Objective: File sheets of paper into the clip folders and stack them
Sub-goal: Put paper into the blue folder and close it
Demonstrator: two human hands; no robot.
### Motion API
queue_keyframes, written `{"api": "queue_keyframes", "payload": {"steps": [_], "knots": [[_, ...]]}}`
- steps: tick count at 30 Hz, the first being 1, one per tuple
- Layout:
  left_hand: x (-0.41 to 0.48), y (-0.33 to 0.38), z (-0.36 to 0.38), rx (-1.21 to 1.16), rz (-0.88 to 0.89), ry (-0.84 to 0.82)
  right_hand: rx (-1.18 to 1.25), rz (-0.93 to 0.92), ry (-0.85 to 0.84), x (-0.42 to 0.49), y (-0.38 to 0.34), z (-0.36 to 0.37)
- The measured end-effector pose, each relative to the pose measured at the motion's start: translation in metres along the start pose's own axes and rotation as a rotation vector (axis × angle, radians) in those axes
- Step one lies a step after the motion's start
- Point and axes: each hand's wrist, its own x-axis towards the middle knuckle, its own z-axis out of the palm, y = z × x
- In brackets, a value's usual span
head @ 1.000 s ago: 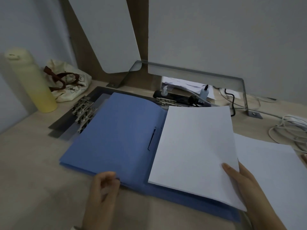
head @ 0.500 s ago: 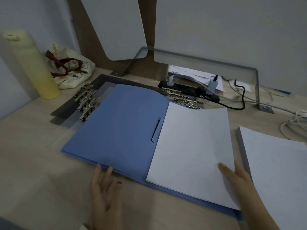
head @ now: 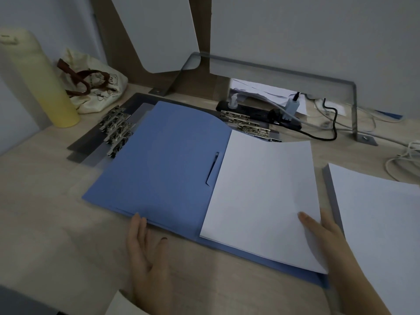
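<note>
An open blue clip folder (head: 163,164) lies flat on the desk in front of me. A thin bundle of white sheets (head: 261,192) rests on its right half. My right hand (head: 327,237) holds the bundle's lower right corner, thumb on top, fingers underneath. My left hand (head: 147,253) lies flat on the desk, fingers straight, fingertips touching the folder's near edge. A thick stack of white paper (head: 381,228) sits to the right. Grey clip folders (head: 91,144) with metal clips (head: 117,130) lie open beneath the blue one.
A yellow bottle (head: 41,83) and a cloth bag (head: 95,87) stand at the back left. A black power strip (head: 256,112) with plugs and cables runs along the back under a metal bracket (head: 272,71). White cables (head: 404,160) coil at the far right.
My left hand uncurled from the folder's near edge and now lies flat with straight fingers. The view shifted slightly; my right hand keeps holding the sheets' corner.
</note>
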Motion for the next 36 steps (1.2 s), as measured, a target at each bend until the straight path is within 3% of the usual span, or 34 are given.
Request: {"api": "queue_keyframes", "payload": {"steps": [3, 8, 16, 25, 36], "knots": [[-0.001, -0.003, 0.000, 0.043, -0.023, 0.003, -0.028, -0.030, 0.006, 0.003, 0.001, 0.001], [0.005, 0.004, -0.002, -0.082, -0.073, -0.037, -0.061, -0.047, 0.007, 0.009, 0.006, -0.001], [0.003, 0.009, 0.014, 0.226, -0.051, -0.348, -0.007, -0.064, -0.013, 0.012, 0.008, -0.004], [0.001, 0.000, 0.025, 0.627, 0.030, -0.411, -0.021, -0.054, -0.013, 0.019, 0.018, -0.004], [0.007, -0.014, 0.025, 0.726, 0.214, -0.444, 0.025, -0.021, -0.021, 0.011, 0.005, -0.003]]}}
